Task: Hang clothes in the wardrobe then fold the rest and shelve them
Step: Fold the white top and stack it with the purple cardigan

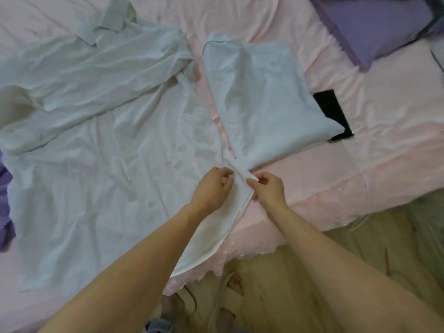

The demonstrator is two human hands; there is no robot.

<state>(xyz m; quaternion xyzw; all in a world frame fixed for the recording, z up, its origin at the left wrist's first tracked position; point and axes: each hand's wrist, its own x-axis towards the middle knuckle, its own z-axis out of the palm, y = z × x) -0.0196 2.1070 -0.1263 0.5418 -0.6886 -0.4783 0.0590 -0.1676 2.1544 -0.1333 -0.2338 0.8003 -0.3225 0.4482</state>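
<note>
A large white shirt [101, 145] lies spread and creased over the left half of the pink bed [348, 164], collar at the top left, one sleeve folded across its chest. Its right edge runs down to the bed's near edge. My left hand [212, 188] pinches that edge with curled fingers. My right hand [268, 189] pinches the same strip of cloth just to the right. A folded white garment [262, 97] lies flat just beyond my hands, its near corner touching the shirt's edge.
A black phone [332, 109] lies partly under the folded garment's right side. A purple pillow [374, 25] sits at the top right, purple cloth [4, 207] at the far left. Wooden floor [360, 248] and my slippered feet [230, 292] are below the bed.
</note>
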